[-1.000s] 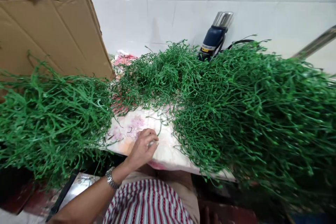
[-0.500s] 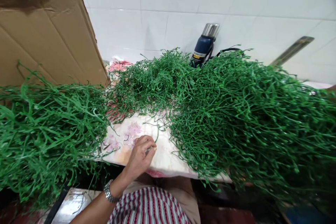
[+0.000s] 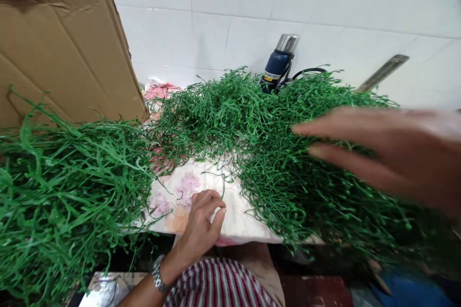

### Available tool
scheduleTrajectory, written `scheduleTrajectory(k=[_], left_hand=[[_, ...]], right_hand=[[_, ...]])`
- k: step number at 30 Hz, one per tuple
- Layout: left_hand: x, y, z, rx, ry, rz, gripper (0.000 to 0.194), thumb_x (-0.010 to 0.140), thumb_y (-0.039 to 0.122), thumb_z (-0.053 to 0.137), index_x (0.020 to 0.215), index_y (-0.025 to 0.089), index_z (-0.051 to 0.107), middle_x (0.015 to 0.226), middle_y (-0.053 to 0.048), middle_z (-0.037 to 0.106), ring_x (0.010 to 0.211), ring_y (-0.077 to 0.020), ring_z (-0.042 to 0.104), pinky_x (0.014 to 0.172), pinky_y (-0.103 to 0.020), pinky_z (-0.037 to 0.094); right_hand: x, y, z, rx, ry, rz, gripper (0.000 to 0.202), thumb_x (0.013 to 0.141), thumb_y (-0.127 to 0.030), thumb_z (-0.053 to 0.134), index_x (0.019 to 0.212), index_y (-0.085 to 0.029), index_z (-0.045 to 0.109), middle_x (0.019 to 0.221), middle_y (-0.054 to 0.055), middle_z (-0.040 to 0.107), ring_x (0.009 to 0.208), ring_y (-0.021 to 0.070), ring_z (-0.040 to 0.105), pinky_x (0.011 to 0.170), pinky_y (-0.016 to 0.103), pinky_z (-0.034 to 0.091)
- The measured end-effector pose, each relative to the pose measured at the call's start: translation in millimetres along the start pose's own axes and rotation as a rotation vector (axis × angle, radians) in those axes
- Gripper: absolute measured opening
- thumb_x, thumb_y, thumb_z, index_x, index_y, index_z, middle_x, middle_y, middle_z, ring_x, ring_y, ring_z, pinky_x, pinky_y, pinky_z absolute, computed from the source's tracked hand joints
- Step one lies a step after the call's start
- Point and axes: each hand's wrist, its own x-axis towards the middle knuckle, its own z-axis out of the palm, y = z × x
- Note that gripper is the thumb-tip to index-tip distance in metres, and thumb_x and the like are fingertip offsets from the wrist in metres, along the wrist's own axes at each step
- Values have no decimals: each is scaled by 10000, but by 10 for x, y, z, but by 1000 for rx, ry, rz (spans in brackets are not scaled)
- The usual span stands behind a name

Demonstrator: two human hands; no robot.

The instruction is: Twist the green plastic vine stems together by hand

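My left hand (image 3: 205, 218), with a watch on its wrist, is low over the flowered cloth (image 3: 234, 220). Its fingers are curled and the thumb meets the index finger; what they hold, if anything, is too small to tell. A thin green stem (image 3: 224, 184) lies just beyond the fingertips. Blurred by motion, my right hand (image 3: 389, 148) reaches in from the right edge, fingers apart and nothing visible between them, over the large heap of green stems (image 3: 288, 172). Another leafy green heap (image 3: 79, 177) covers the left side.
A cardboard box (image 3: 68, 48) stands at the back left. By the white tiled wall are a blue thermos (image 3: 276, 67) and a slanted metal strip (image 3: 383, 73). A red and white cloth (image 3: 161, 90) lies behind the stems.
My right hand has come into view from the right. My left hand has shifted slightly right, its thumb now less tucked. The whole view has moved a little.
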Motion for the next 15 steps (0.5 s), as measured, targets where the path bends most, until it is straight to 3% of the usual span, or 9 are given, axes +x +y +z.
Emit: scheduleTrajectory(k=[3, 7, 11, 13, 15], left_hand=[[141, 97, -90, 28, 17, 30, 141, 845, 193, 453, 881, 199, 590, 932, -49, 599, 944, -187, 545, 857, -368, 385], [667, 216, -250, 175, 141, 69, 240, 826, 213, 465, 1047, 190, 555, 1112, -97, 554, 1093, -230, 502, 928, -409, 380], [1397, 295, -365, 365, 359, 29, 532, 783, 226, 502, 1298, 167, 386, 1357, -151, 384, 1255, -294, 372, 999, -462, 340], [1719, 313, -364, 420, 390, 14, 581, 781, 221, 496, 1336, 163, 331, 1387, -153, 353, 1265, -294, 360, 1009, -456, 336], [1966, 303, -311, 465, 351, -5, 597, 783, 216, 487, 1350, 174, 305, 1393, -141, 357, 1252, -292, 377, 1001, -463, 343]], right_hand=[[399, 33, -113, -16, -48, 10, 600, 882, -617, 303, 1337, -236, 392, 1334, 50, 433, 1288, 324, 342, 1007, 482, 352], [726, -58, -274, -38, -117, -6, 635, 855, -645, 335, 1302, -205, 439, 1308, 66, 450, 1271, 332, 361, 1020, 506, 321], [715, -217, -238, -143, -301, 49, 757, 701, -605, 622, 1302, -186, 432, 1296, 137, 452, 1222, 388, 408, 962, 563, 347], [665, -228, -111, -136, -343, 157, 834, 652, -548, 697, 1344, -215, 372, 1336, 170, 408, 1219, 413, 406, 928, 581, 363], [620, -161, 53, -88, -365, 244, 850, 661, -524, 695, 1370, -232, 327, 1354, 198, 384, 1195, 406, 442, 899, 560, 397]])
